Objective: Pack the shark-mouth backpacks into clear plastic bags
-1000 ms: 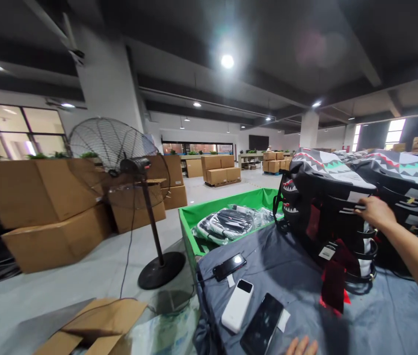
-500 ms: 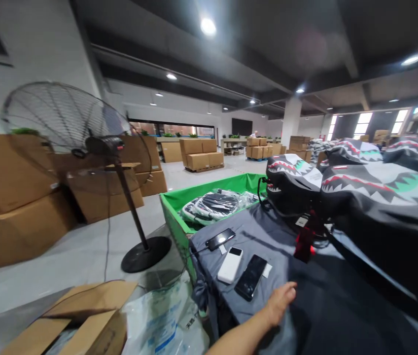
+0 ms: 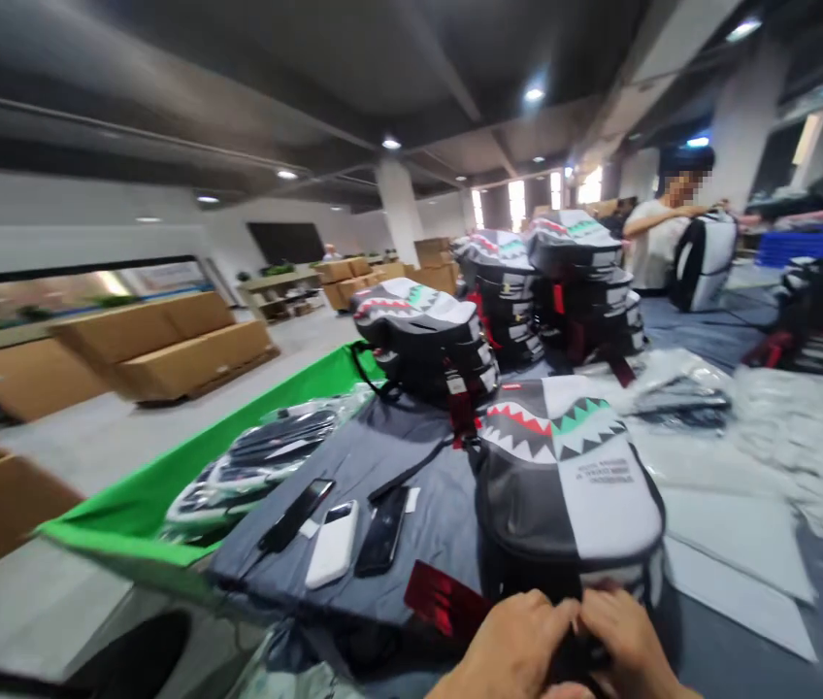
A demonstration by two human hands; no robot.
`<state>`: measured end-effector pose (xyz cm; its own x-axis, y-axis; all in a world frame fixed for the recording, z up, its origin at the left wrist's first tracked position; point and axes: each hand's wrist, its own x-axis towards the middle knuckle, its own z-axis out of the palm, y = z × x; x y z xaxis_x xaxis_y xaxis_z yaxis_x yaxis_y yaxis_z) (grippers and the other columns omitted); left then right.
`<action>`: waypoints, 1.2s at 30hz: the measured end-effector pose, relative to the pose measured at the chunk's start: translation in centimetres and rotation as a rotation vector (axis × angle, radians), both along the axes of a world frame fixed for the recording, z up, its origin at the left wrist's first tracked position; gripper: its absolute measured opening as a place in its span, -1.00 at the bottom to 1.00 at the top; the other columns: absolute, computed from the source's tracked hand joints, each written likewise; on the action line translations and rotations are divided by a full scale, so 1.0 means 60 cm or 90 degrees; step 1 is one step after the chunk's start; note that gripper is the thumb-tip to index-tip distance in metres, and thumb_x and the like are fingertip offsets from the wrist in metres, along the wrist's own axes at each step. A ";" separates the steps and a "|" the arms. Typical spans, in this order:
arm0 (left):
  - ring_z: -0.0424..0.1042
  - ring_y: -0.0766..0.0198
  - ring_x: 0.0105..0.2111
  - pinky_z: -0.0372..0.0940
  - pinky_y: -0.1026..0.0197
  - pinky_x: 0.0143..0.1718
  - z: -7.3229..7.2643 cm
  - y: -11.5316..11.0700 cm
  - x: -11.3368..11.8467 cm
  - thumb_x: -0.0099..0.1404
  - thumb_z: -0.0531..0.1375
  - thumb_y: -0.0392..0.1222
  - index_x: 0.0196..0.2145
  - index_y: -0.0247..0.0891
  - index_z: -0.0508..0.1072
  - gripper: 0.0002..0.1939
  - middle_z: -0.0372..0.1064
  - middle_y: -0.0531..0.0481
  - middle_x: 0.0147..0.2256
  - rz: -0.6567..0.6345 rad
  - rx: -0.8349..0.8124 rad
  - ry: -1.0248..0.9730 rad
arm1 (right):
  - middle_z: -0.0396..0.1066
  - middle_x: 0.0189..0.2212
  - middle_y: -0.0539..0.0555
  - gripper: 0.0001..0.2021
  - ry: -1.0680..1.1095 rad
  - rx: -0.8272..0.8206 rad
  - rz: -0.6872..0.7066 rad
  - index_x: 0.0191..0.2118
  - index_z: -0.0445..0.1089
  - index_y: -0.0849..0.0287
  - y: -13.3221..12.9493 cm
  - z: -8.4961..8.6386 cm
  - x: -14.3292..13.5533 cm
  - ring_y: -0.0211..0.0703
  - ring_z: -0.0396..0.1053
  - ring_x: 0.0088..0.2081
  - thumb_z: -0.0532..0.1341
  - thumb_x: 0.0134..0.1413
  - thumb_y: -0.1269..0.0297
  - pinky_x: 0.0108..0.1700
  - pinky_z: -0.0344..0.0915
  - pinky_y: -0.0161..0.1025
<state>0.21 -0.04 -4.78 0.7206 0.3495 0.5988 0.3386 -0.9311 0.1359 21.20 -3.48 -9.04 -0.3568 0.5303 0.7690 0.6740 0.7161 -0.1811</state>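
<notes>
A black, grey and white backpack (image 3: 564,476) with a shark-tooth print lies on the grey cloth-covered table in front of me. My left hand (image 3: 513,641) and my right hand (image 3: 626,636) meet at its near end. The fingers of both are closed on the dark material there; the exact part they grip is hidden. Beside my left hand hangs a shiny dark red tag (image 3: 446,600). To the left lie a black phone (image 3: 382,534), a white power bank (image 3: 334,544) and another phone (image 3: 297,515).
Stacked backpacks (image 3: 426,330) stand behind. Left is a green-lined bin (image 3: 127,495) with plastic-wrapped backpacks (image 3: 258,456). White sheets (image 3: 739,553) and clear plastic bags (image 3: 790,417) lie right. A co-worker (image 3: 663,228) holds a backpack (image 3: 707,257) farther back.
My view has swung to the right. One hand reached over the table before; now both hands are on a backpack in front of me. The fan has mostly left view.
</notes>
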 end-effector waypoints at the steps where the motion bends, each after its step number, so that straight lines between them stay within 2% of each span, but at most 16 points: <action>1: 0.45 0.21 -0.53 0.32 0.22 -0.46 -0.007 -0.009 0.006 0.43 0.11 0.16 -0.23 -0.25 0.43 -0.61 0.48 -0.02 -0.49 0.008 0.038 0.030 | 0.32 -0.54 -0.04 -0.84 -0.007 0.002 0.000 -0.39 0.21 0.09 -0.002 0.011 0.005 -0.22 0.30 -0.50 0.05 0.03 0.52 -0.35 0.20 -0.25; 3: 0.34 0.25 -0.66 0.21 0.22 -0.55 -0.010 -0.020 0.016 0.44 0.12 0.10 -0.45 -0.20 0.35 -0.61 0.38 0.05 -0.63 0.086 0.098 0.049 | 0.29 -0.55 -0.07 -0.78 -0.034 0.030 -0.014 -0.39 0.21 0.10 -0.008 0.043 0.023 -0.25 0.25 -0.51 0.01 0.06 0.60 -0.37 0.13 -0.25; 6: 0.25 0.29 -0.73 0.06 0.21 -0.60 0.025 -0.032 0.025 0.52 0.00 -0.14 -0.58 -0.18 0.22 -0.53 0.25 0.09 -0.73 0.143 0.141 -0.014 | 0.27 -0.54 -0.08 -0.76 -0.031 0.086 -0.052 -0.33 0.26 0.12 -0.015 0.101 0.054 -0.26 0.19 -0.51 -0.02 0.20 0.59 -0.38 0.08 -0.24; 8: 0.19 0.34 -0.76 -0.01 0.19 -0.61 0.062 -0.037 0.026 0.52 -0.03 -0.20 -0.60 -0.18 0.22 -0.52 0.20 0.11 -0.75 0.123 0.130 -0.082 | 0.27 -0.51 -0.07 -0.79 0.042 0.122 -0.041 -0.31 0.27 0.13 -0.011 0.133 0.062 -0.26 0.20 -0.48 0.02 0.22 0.58 -0.32 0.13 -0.23; 10: 0.19 0.37 -0.75 -0.01 0.21 -0.60 0.088 -0.035 0.020 0.50 0.01 -0.17 -0.56 -0.20 0.30 -0.57 0.22 0.12 -0.73 0.063 0.086 -0.095 | 0.29 -0.47 -0.06 -0.81 0.116 0.146 -0.006 -0.32 0.25 0.13 0.002 0.146 0.055 -0.26 0.24 -0.44 0.08 0.20 0.59 -0.25 0.18 -0.21; 11: 0.21 0.39 -0.74 0.01 0.24 -0.59 0.092 -0.031 0.014 0.50 0.03 -0.13 -0.54 -0.22 0.35 -0.58 0.25 0.12 -0.71 0.043 0.047 -0.067 | 0.30 -0.47 -0.05 -0.80 0.130 0.139 0.013 -0.33 0.25 0.13 0.009 0.143 0.046 -0.26 0.26 -0.42 0.09 0.18 0.60 -0.24 0.20 -0.21; 13: 0.23 0.40 -0.73 0.01 0.27 -0.62 0.078 -0.020 -0.001 0.47 0.09 -0.01 -0.55 -0.23 0.37 -0.55 0.25 0.13 -0.71 0.059 -0.043 0.048 | 0.33 -0.45 -0.04 -0.80 0.105 0.080 0.031 -0.33 0.27 0.13 0.017 0.118 0.028 -0.25 0.30 -0.41 0.09 0.14 0.61 -0.26 0.25 -0.23; 16: 0.32 0.32 -0.68 0.09 0.30 -0.62 0.027 -0.009 -0.022 0.30 0.30 0.04 -0.56 -0.22 0.41 -0.62 0.34 0.12 -0.68 0.177 -0.100 0.199 | 0.49 -0.19 0.14 -0.74 -0.008 -0.026 0.067 -0.06 0.39 0.15 0.004 0.062 0.035 -0.11 0.45 -0.16 0.14 0.13 0.48 -0.14 0.39 -0.17; 18: 0.48 0.20 -0.51 0.30 0.25 -0.46 -0.003 -0.012 -0.019 0.20 0.38 -0.04 -0.32 -0.22 0.53 -0.79 0.51 0.04 -0.49 0.210 -0.086 0.188 | 0.48 0.00 0.19 -0.64 -0.010 -0.064 0.052 0.11 0.36 0.11 -0.018 0.033 0.081 -0.04 0.42 0.05 0.19 0.19 0.35 0.02 0.41 -0.11; 20: 0.53 0.14 -0.38 0.39 0.19 -0.33 -0.017 -0.019 0.002 0.26 0.32 -0.13 -0.09 -0.24 0.49 -0.72 0.56 -0.04 -0.34 0.205 -0.056 0.129 | 0.52 -0.12 0.12 -0.78 0.089 -0.137 -0.096 0.00 0.43 0.04 -0.037 0.018 0.155 -0.08 0.48 -0.03 0.19 0.29 0.21 -0.01 0.43 -0.15; 21: 0.53 0.15 -0.39 0.39 0.19 -0.33 -0.018 -0.022 0.017 0.33 0.25 -0.18 -0.07 -0.24 0.47 -0.77 0.55 -0.05 -0.34 0.195 -0.046 0.101 | 0.54 -0.20 0.12 -0.77 0.146 -0.193 -0.192 -0.11 0.47 0.05 -0.042 0.014 0.196 -0.06 0.50 -0.12 0.16 0.32 0.07 -0.05 0.44 -0.12; 22: 0.52 0.18 -0.41 0.38 0.21 -0.36 -0.016 -0.024 0.033 0.38 0.18 -0.21 -0.12 -0.24 0.47 -0.86 0.54 -0.03 -0.37 0.192 -0.043 0.073 | 0.54 -0.26 0.13 -0.64 0.183 -0.258 -0.279 -0.19 0.49 0.06 -0.044 0.011 0.234 -0.03 0.51 -0.21 0.13 0.29 -0.12 -0.15 0.46 -0.11; 25: 0.48 0.26 -0.50 0.29 0.27 -0.45 -0.005 -0.026 0.071 0.43 0.05 -0.28 -0.30 -0.21 0.42 -0.82 0.48 0.02 -0.47 0.175 -0.084 0.000 | 0.52 -0.42 0.13 -0.32 0.172 -0.388 -0.430 -0.36 0.50 0.06 -0.039 -0.003 0.313 0.03 0.48 -0.39 0.10 -0.05 -0.53 -0.36 0.39 -0.09; 32: 0.39 0.32 -0.60 0.13 0.27 -0.58 0.004 -0.030 0.075 0.38 0.11 -0.22 -0.42 -0.19 0.35 -0.82 0.39 0.07 -0.57 0.103 -0.127 0.018 | 0.54 -0.41 0.12 -0.28 0.194 -0.443 -0.495 -0.44 0.54 0.02 -0.023 -0.044 0.337 0.02 0.48 -0.42 0.02 -0.08 -0.57 -0.44 0.32 -0.13; 34: 0.43 0.27 -0.54 0.23 0.27 -0.52 0.002 -0.036 0.079 0.37 0.10 -0.27 -0.32 -0.21 0.41 -0.89 0.44 0.02 -0.51 0.104 -0.082 -0.033 | 0.54 -0.41 0.10 -0.29 0.189 -0.472 -0.491 -0.43 0.54 0.00 -0.020 -0.036 0.346 0.02 0.48 -0.43 0.01 -0.08 -0.56 -0.46 0.33 -0.14; 36: 0.49 0.20 -0.41 0.35 0.21 -0.38 -0.003 -0.048 0.090 0.35 0.10 -0.34 -0.10 -0.24 0.44 -0.80 0.51 -0.09 -0.39 0.078 -0.044 -0.132 | 0.54 -0.41 0.08 -0.31 0.181 -0.449 -0.480 -0.43 0.53 -0.01 -0.022 -0.017 0.352 0.00 0.49 -0.43 -0.04 -0.01 -0.52 -0.46 0.35 -0.14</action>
<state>5.59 -2.92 -4.97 0.5349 0.4715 0.7011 0.4067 -0.8710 0.2755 42.33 -4.81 -10.08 0.3924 0.8964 0.2062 0.7666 -0.1948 -0.6119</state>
